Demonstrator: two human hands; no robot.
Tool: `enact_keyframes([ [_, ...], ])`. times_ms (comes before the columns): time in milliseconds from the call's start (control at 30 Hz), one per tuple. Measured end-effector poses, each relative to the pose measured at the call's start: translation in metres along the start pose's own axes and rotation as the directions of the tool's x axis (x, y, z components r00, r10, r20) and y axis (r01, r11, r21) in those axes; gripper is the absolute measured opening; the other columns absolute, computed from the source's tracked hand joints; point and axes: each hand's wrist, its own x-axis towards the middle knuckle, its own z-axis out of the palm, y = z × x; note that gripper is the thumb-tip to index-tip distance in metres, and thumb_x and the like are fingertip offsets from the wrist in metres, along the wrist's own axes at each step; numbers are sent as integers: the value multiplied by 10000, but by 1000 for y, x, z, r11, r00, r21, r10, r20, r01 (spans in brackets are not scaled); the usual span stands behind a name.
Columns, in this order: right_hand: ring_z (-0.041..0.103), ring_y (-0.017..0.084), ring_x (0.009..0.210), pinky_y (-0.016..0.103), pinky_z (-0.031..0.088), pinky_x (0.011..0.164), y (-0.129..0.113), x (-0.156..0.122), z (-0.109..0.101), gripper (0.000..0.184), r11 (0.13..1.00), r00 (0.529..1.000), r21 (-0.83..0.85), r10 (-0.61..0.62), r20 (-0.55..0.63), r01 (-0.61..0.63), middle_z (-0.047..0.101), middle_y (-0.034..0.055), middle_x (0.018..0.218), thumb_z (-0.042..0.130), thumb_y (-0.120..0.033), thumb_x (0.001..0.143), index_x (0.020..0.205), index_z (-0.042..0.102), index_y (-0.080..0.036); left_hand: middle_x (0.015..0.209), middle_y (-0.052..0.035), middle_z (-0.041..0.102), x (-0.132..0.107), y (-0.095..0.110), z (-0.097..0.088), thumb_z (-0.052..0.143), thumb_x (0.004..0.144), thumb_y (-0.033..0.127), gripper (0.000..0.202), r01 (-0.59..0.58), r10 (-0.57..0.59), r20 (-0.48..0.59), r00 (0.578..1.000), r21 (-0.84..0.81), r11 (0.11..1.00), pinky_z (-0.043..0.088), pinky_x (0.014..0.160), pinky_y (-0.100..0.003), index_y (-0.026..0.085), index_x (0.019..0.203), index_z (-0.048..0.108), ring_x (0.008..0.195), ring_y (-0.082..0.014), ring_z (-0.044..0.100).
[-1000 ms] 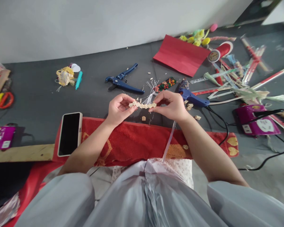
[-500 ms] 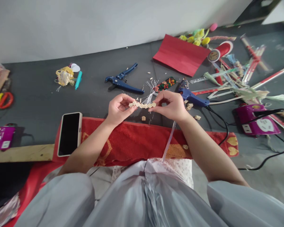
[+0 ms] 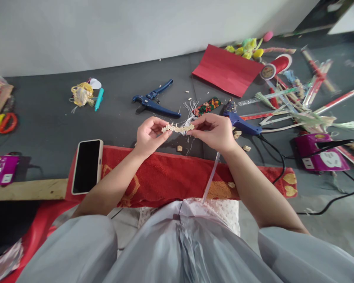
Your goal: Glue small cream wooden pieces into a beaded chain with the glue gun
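A short cream-coloured strip of small bead-like pieces (image 3: 178, 128) stretches between my two hands, held just above the dark table. My left hand (image 3: 150, 135) pinches its left end between thumb and fingers. At the right end, my right hand (image 3: 214, 131) pinches it the same way. Behind the strip lies a bundle of thin white threads (image 3: 190, 112), beside a dark floral-patterned piece (image 3: 209, 106). One small tan piece (image 3: 179, 148) rests on the table below the strip.
Blue cutting pliers (image 3: 156, 104) lie beyond my hands, and a blue glue gun (image 3: 242, 122) sits to the right. A red towel (image 3: 165, 177) covers the front edge, with a phone (image 3: 87, 167) at its left. Red paper (image 3: 227, 70), a ribbon spool (image 3: 275, 67) and a purple power socket (image 3: 321, 151) stand farther right.
The strip between my hands has tilted slightly and looks a little straighter. Both hands keep their pinch on its ends. The whole view has shifted slightly.
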Motion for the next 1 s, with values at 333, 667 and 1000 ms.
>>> enact_keyframes([
  [333,686,123,616,291,600,632,1,-1,1,133,1000,1000,6,-1,-1,1,763,28,788,744,-242,729,842,773,-179,786,13,710,-1,-4,2,836,738,300,250,12,-16,-49,999,-71,997,583,618,-129,178,877,667,661,-53,701],
  [667,705,138,639,292,599,638,-4,-1,6,151,995,996,80,59,-64,-54,778,17,763,794,-261,671,804,783,-190,795,18,699,-3,-5,9,846,731,368,306,-36,24,-132,991,-87,996,585,620,-133,188,901,667,654,-51,690],
  [1000,685,132,553,270,599,558,-9,-3,14,169,974,989,214,93,-113,-67,743,-8,634,862,-264,596,733,777,-212,863,1,695,-9,-4,15,819,748,446,349,-31,17,-221,975,-63,997,614,683,-183,209,955,667,714,-73,689],
])
